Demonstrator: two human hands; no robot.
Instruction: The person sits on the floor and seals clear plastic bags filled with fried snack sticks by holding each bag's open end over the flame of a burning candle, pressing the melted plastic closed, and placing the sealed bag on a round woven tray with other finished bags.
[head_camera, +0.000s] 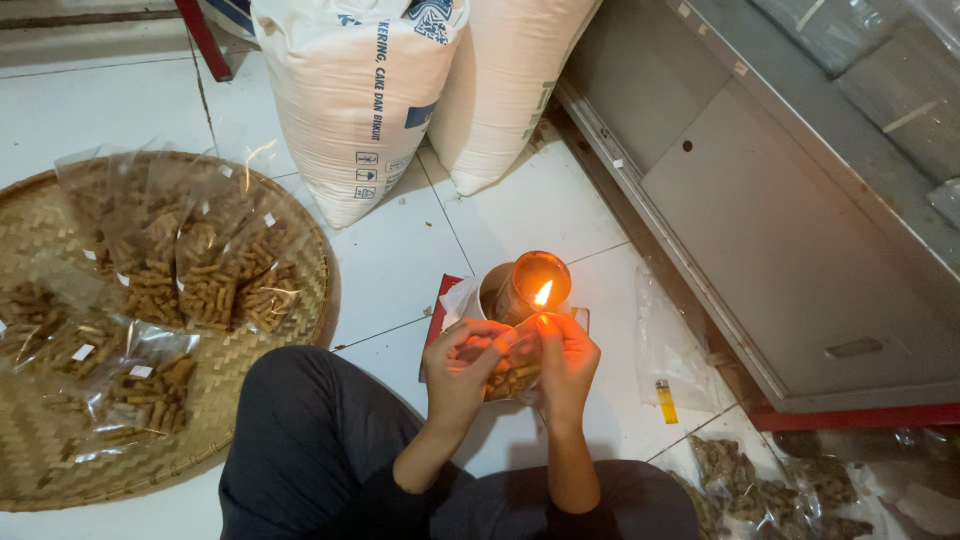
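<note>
While the left hand (465, 362) and right hand (566, 362) pinch a clear snack bag (512, 378), its top edge meets the candle flame (542, 293) so heat can seal it; filled bags rest on a woven tray (60, 455).

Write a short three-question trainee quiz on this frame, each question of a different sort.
1. True or false: both hands hold the snack bag at the flame.
2. Where do the filled bags lie? A) woven tray B) metal cabinet C) white sacks
3. What small yellow thing lies on the floor by the right hand?

Key: 1 true; 2 A; 3 a lighter. The left hand pinches the bag's top too.
</note>
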